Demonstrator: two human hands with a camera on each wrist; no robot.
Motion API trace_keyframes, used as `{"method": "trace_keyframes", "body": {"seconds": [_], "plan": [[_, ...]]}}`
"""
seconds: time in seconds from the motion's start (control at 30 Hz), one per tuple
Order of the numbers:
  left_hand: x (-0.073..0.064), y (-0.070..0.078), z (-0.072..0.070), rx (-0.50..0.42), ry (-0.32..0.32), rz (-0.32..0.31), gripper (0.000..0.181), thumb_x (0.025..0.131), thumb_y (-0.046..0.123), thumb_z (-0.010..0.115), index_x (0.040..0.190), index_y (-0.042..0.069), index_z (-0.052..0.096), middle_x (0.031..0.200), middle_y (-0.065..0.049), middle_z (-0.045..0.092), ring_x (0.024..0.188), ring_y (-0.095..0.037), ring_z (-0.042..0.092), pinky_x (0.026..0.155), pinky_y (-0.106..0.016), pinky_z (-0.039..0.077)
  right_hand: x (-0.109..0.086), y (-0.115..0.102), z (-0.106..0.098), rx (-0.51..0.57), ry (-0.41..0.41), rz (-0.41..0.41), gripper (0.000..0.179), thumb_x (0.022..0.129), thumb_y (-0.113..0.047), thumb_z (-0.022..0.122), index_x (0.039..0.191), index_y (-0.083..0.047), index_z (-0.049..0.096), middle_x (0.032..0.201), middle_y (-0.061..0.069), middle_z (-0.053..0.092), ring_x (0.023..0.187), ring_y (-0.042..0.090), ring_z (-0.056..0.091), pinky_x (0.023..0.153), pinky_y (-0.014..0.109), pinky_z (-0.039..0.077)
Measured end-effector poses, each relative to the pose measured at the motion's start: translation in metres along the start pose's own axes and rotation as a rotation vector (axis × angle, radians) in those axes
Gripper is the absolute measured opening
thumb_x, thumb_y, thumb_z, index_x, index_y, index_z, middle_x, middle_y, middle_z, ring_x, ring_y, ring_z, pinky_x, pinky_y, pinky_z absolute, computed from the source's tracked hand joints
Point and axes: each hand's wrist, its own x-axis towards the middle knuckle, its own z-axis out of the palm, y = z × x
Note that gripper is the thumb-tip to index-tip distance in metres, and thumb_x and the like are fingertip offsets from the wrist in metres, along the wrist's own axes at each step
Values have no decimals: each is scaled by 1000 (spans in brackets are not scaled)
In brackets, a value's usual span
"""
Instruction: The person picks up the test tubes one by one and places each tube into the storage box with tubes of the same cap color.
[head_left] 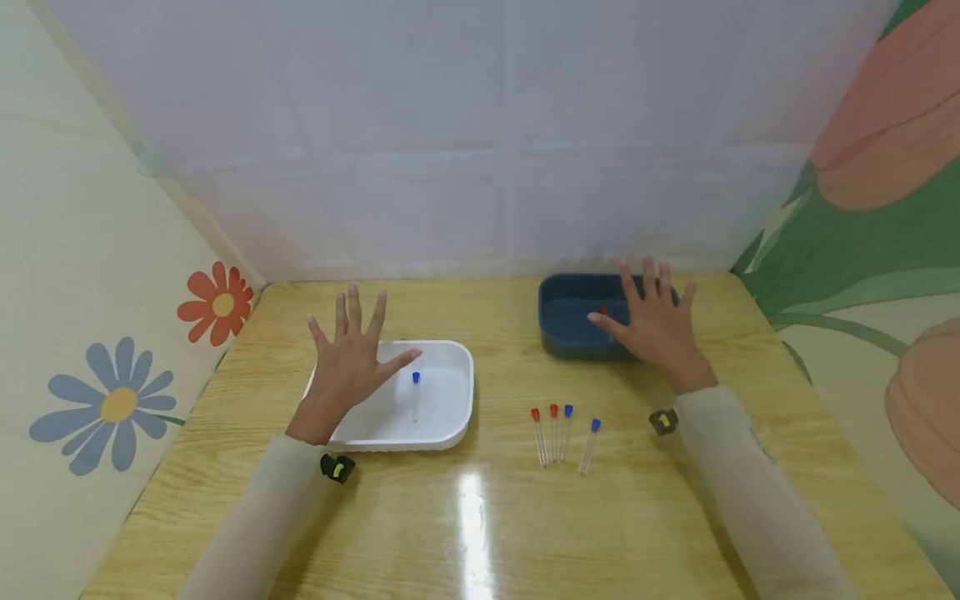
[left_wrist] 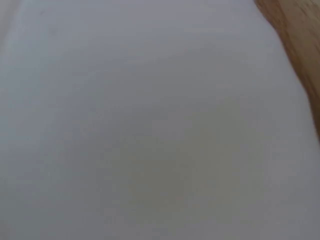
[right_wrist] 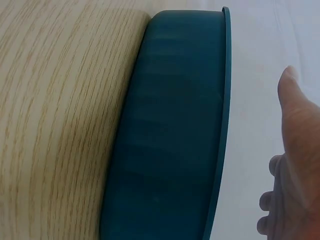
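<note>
My left hand point(head_left: 343, 367), fingers spread wide, hovers over the left side of a white tray point(head_left: 465, 408) and holds nothing. Inside that tray lies a clear test tube with a blue cap point(head_left: 416, 400). On the right, my right hand point(head_left: 660, 329) is also spread and bare above a dark teal tray point(head_left: 555, 346), partly covering it. A red cap point(head_left: 603, 310) shows in there beside the thumb. Between and in front of the trays lie two red-capped tubes point(head_left: 539, 437) and two blue-capped tubes point(head_left: 590, 446). The right wrist view shows the teal tray's side wall point(right_wrist: 165, 130) and the right hand point(right_wrist: 297, 160).
Everything stands on a wood-grain table point(head_left: 525, 533). A white cloth backdrop point(head_left: 480, 167) rises behind it, and flower-patterned cloths point(head_left: 112, 408) flank both sides. In the left wrist view a blurred pale surface point(left_wrist: 150, 125) fills nearly everything.
</note>
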Motion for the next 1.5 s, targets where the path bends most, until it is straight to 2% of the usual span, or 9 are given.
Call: {"method": "trace_keyframes", "body": {"seconds": [0.2,0.43,0.67,0.83,1.1,1.4,1.5], "plan": [[-2,0,-1,-14,-2,4,108,88,78,52,165,22,0,166,-26,-9,153,-47,-5,106,-81,-10,-2,1,0,-11,-7,2,104,91,-83,36,162,-26,-13,167,17,-18,152,44,-15,110,79,-6],[-8,-2,-3,-22,5,25,106,89,76,53,165,19,7,167,-27,-4,153,-46,-2,109,-79,-6,-10,0,-2,-23,18,-26,108,90,-82,41,164,-19,-7,168,21,-9,153,47,-4,113,76,-6],[-20,-7,-6,-52,-20,29,103,91,74,52,165,21,3,167,-26,-5,154,-45,-2,111,-78,0,-24,-2,-5,-19,8,-59,110,90,-81,43,162,-18,-12,168,19,-13,154,40,-12,115,72,-7],[-30,-9,-7,-60,-26,32,102,92,71,54,165,20,4,167,-27,-4,154,-44,-2,111,-79,3,-35,-5,-7,12,-18,-72,110,92,-79,44,163,-15,-10,167,17,-17,153,41,-11,114,72,-9],[-41,-8,-6,-75,-52,22,101,94,71,52,165,17,6,167,-26,-6,154,-44,-4,112,-78,2,-51,-12,-9,40,-39,-103,102,97,-73,40,163,-10,-6,167,24,-5,152,48,0,116,72,-2],[-56,-10,-5,-80,-56,34,92,98,65,50,165,14,12,168,-22,-9,154,-45,-1,112,-78,5,-67,-17,-4,74,-6,-172,101,98,-67,48,162,-2,5,164,32,6,151,50,9,120,63,12],[-61,-12,-4,-87,-66,30,90,99,64,49,165,14,12,168,-21,-10,154,-44,-1,112,-78,6,-74,-19,-3,77,-19,-187,99,99,-65,47,162,-1,7,164,31,2,151,50,5,121,62,13]]}}
